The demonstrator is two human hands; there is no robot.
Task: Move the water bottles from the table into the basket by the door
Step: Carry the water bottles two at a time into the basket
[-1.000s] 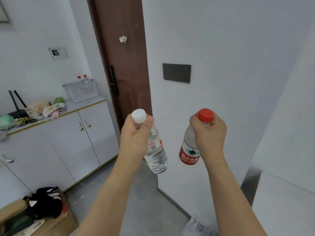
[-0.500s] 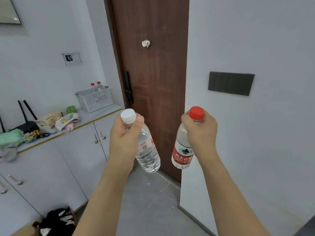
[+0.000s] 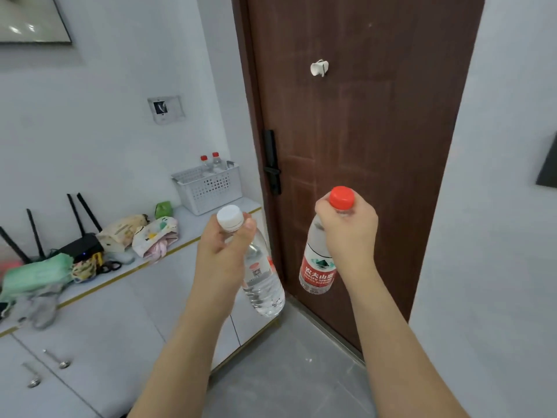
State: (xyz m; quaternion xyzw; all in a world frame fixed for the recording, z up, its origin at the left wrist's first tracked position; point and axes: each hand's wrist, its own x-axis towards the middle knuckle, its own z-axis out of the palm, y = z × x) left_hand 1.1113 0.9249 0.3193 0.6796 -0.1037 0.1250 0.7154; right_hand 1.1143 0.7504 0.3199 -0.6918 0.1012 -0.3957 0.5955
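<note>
Left hand (image 3: 224, 251) is closed around the neck of a white-capped bottle (image 3: 262, 285); right hand (image 3: 346, 233) is closed around the neck of a red-capped bottle (image 3: 316, 267), both carried in the air in front of the door (image 3: 361, 146). The basket (image 3: 208, 188) sits far left on the cabinet top (image 3: 193, 233) beside the door, with two red-capped bottles (image 3: 211, 164) already standing in it. Judged mid-carry: these two are still to be set in; the table is out of view, so any remainder is unknown.

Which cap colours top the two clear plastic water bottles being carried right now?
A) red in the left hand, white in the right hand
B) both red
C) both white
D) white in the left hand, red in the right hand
D: the left hand grips the clear plastic bottle with the white cap, and the right hand grips the red-labelled clear bottle with the red cap.
</note>
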